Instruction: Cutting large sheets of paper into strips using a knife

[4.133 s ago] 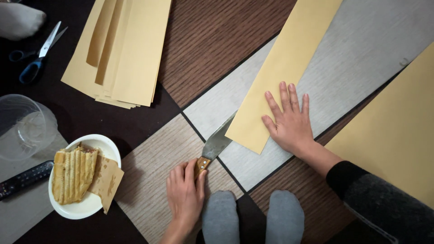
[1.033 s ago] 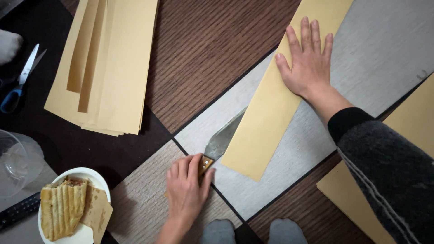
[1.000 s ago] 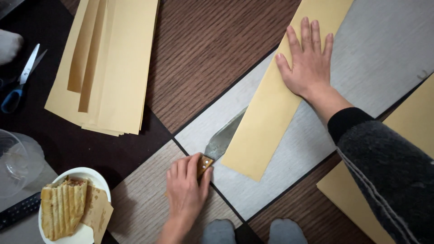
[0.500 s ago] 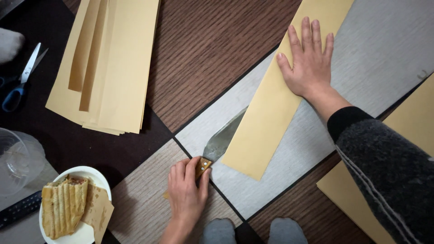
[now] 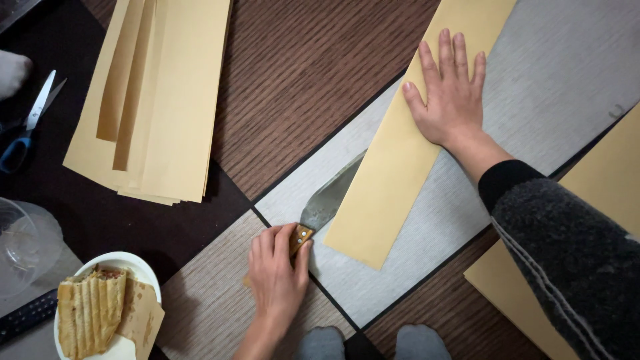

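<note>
Change: since half a second ago almost nothing has shifted — the knife blade sits slightly deeper under the folded sheet, and both hands keep their places.
Landmark: the folded tan paper sheet (image 5: 417, 137), lying slantwise on the pale floor panel (image 5: 553, 80).
Right hand (image 5: 452, 93): flat on the upper part of the sheet, palm down, fingers spread and pointing away from the person — open, gripping nothing, only pressing. The dark grey sleeve (image 5: 567, 260) runs down and right from the sheet.
Left hand (image 5: 279, 280): just off the sheet's lower left corner, fingers curled closed around the wooden handle of the knife (image 5: 327, 200), wrist coming up from the bottom edge.
Knife: broad dull metal blade angled up and right from the handle, its tip hidden under the sheet's left edge.
Stack of tan paper strips (image 5: 157, 100): well left of the sheet, on the dark wood-grain panel.
Scissors (image 5: 30, 127): blue-handled, further left beyond the stack.
Plate (image 5: 133, 267): white, holding a grilled sandwich, far down-left of the sheet.
Feet in grey socks (image 5: 373, 343): below the sheet's lower end.
</note>
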